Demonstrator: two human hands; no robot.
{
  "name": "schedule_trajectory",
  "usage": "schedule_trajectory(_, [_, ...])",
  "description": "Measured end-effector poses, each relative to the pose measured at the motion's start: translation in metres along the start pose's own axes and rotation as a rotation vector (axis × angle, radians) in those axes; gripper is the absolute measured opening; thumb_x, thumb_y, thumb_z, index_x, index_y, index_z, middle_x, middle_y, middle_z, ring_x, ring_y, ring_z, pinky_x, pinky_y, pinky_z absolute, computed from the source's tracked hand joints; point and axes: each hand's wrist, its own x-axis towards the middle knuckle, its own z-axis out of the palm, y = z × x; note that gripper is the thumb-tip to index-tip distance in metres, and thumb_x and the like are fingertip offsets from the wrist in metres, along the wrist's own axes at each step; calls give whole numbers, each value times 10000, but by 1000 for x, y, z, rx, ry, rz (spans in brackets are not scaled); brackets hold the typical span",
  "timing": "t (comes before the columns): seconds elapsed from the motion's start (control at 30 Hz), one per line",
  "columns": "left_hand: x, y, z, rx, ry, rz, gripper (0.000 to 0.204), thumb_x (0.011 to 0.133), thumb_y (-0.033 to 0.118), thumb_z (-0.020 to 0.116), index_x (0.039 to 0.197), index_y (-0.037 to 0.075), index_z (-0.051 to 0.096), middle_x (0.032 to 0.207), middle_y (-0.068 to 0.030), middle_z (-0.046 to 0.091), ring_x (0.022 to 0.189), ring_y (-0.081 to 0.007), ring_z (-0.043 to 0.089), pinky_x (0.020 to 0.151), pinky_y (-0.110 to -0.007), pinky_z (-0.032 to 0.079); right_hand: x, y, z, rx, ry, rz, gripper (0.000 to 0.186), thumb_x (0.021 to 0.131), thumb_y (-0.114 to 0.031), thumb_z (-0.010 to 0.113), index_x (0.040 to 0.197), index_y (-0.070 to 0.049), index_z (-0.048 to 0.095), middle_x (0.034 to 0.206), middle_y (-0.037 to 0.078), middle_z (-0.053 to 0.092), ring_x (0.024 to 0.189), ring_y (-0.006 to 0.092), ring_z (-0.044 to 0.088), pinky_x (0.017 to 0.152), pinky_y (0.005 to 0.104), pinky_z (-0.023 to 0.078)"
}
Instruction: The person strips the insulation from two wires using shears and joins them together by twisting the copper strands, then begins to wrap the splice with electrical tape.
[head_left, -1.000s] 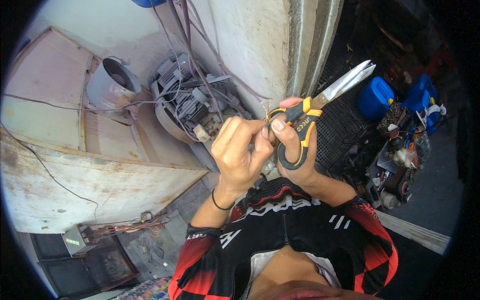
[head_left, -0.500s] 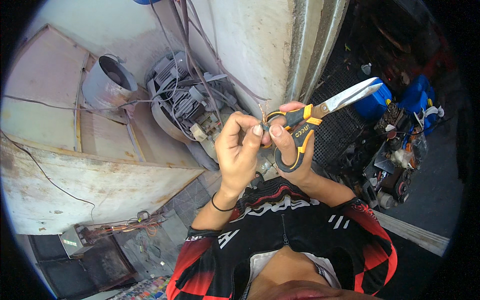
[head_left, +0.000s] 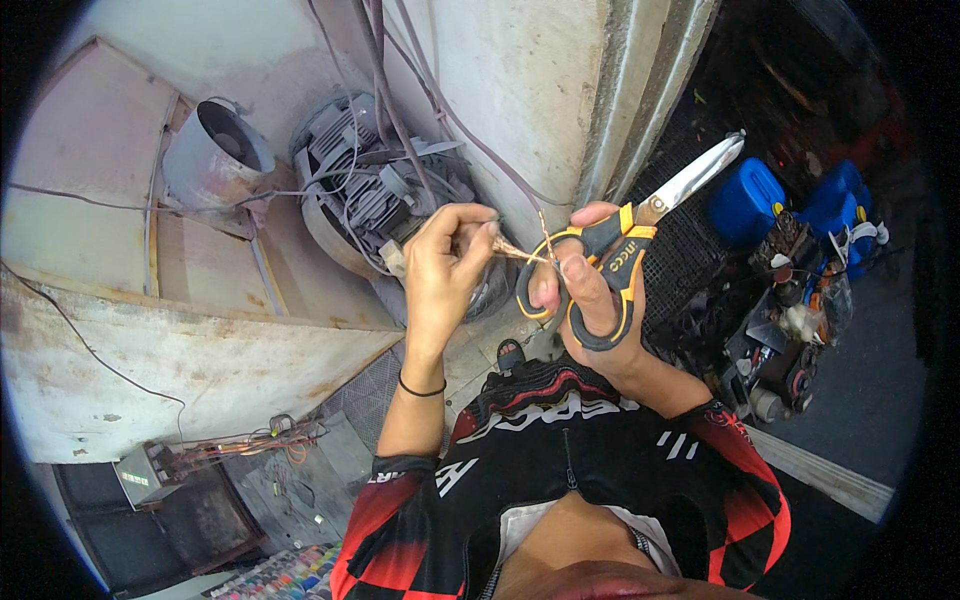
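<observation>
In front of the grey finned electric motor (head_left: 375, 190), the left hand (head_left: 445, 270) pinches a bare, twisted copper wire end (head_left: 520, 252); the right hand (head_left: 585, 290) grips closed orange-and-black-handled scissors (head_left: 625, 245).

One pair of scissors (head_left: 620, 255); one bare copper wire end (head_left: 522, 252); two hands. One grey motor (head_left: 370, 190); two blue jugs (head_left: 748, 200); one metal duct (head_left: 215, 150).

A finned grey electric motor (head_left: 375, 190) sits against the pale wall, cables (head_left: 400, 80) trailing down onto it. Beside it stands a round metal duct (head_left: 215, 150). Off to the right, blue plastic jugs (head_left: 745, 200) crowd near cluttered machine parts (head_left: 780, 340).
</observation>
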Motion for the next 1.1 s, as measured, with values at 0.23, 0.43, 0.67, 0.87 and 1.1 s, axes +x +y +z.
schedule_trajectory(0.23, [-37, 24, -3, -316, -21, 8, 343, 831, 36, 711, 1134, -33, 566, 970, -64, 620, 843, -115, 600, 714, -224, 496, 5, 5, -10, -120, 144, -8, 454, 862, -67, 696, 1167, -19, 364, 866, 85, 672, 773, 130, 644, 716, 253, 518])
schedule_trajectory(0.43, [-40, 29, 20, -168, -68, 231, 304, 741, -30, 771, 986, -33, 591, 928, -72, 578, 808, -115, 587, 715, -245, 489, 10, 7, -5, -34, 168, 13, 465, 830, -4, 717, 1154, -16, 383, 836, 55, 658, 784, 111, 633, 710, 232, 509])
schedule_trajectory(0.67, [-27, 30, 21, -93, -63, 315, 188, 761, -23, 743, 893, -33, 609, 844, -52, 553, 679, -98, 515, 605, -229, 416, 12, 9, -11, -121, 117, 12, 454, 833, -6, 717, 1145, -1, 387, 821, 57, 660, 752, 102, 628, 685, 225, 511])
schedule_trajectory(0.87, [-23, 27, 22, -67, -76, 295, 151, 773, -13, 719, 868, -30, 602, 782, -46, 546, 664, -105, 500, 599, -235, 409, 14, 7, -14, -100, 86, 28, 439, 847, -11, 703, 1153, 1, 387, 857, 82, 675, 788, 125, 644, 718, 243, 527])
schedule_trajectory(1.1, [-22, 31, 24, -2, -38, 383, 182, 732, -35, 702, 867, -27, 580, 805, -80, 582, 663, -150, 566, 607, -267, 463, 17, 5, -12, -33, 108, 58, 446, 843, -10, 699, 1165, 3, 391, 898, 103, 678, 878, 172, 652, 827, 307, 528])
